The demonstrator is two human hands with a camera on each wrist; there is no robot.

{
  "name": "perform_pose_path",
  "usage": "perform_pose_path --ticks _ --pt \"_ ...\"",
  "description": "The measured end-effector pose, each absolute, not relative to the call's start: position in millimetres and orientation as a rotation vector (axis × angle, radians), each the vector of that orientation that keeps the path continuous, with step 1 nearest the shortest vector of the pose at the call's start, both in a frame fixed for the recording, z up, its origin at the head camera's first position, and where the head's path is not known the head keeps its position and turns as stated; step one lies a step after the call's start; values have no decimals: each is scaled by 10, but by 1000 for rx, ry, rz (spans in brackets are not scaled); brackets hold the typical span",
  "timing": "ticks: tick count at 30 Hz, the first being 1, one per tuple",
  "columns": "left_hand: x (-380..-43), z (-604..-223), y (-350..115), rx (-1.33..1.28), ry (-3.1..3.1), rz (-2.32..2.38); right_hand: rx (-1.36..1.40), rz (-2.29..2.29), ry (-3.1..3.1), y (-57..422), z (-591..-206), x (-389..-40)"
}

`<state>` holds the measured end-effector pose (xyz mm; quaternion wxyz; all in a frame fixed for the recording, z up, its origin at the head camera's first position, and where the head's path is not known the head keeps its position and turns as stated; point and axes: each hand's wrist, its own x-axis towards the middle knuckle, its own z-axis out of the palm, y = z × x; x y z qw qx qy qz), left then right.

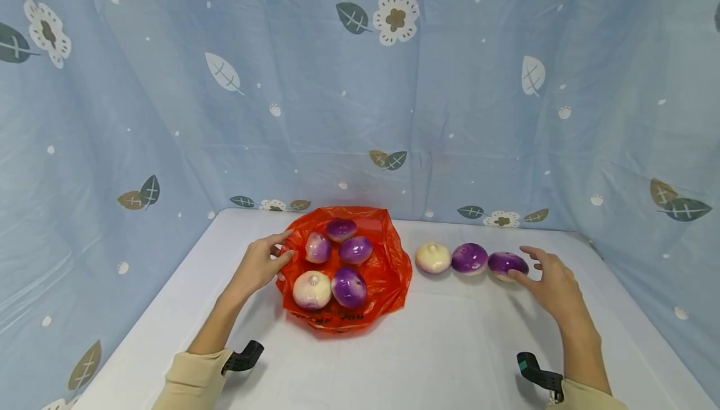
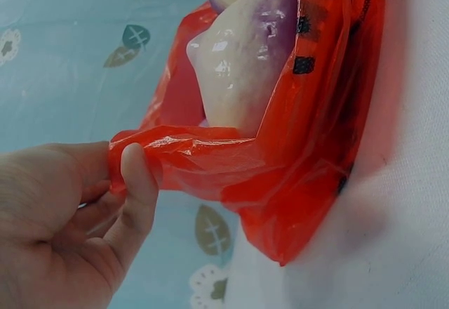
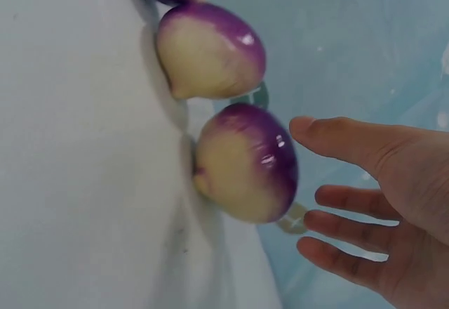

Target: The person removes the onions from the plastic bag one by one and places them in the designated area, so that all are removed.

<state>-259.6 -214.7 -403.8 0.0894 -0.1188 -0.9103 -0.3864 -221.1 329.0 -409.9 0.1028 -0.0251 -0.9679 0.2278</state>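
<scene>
A red plastic bag [image 1: 388,272] lies spread on the table with several purple-and-white turnips [image 1: 350,287] inside it. At its left rim, my left hand [image 1: 261,264] pinches the plastic between thumb and fingers; the left wrist view shows the gripped edge of the bag [image 2: 203,158] beside a pale turnip [image 2: 245,56]. Three more turnips stand in a row right of the bag. My right hand [image 1: 554,285] is beside the rightmost turnip [image 1: 503,264], fingers spread around its right side. In the right wrist view, a small gap separates the thumb from that turnip [image 3: 245,165].
A white-covered table [image 1: 439,347] bears everything. The row also holds a pale turnip [image 1: 433,257] and a purple turnip [image 1: 469,259]. Behind and at both sides hangs a blue patterned curtain [image 1: 315,116]. Black wrist mounts [image 1: 244,357] stick out from both sleeves.
</scene>
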Motion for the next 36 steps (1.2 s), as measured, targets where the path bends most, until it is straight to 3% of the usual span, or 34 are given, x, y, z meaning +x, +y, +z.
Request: perform_pose_path --ticks 18,36 --pt "-2588 -4063 -2154 -343 -2711 -1127 128 628 -2805 2723 -3700 -2110" --pt "-2588 -4041 -2129 -340 -2718 -1146 458 538 -2725 1959 -3948 -2171"
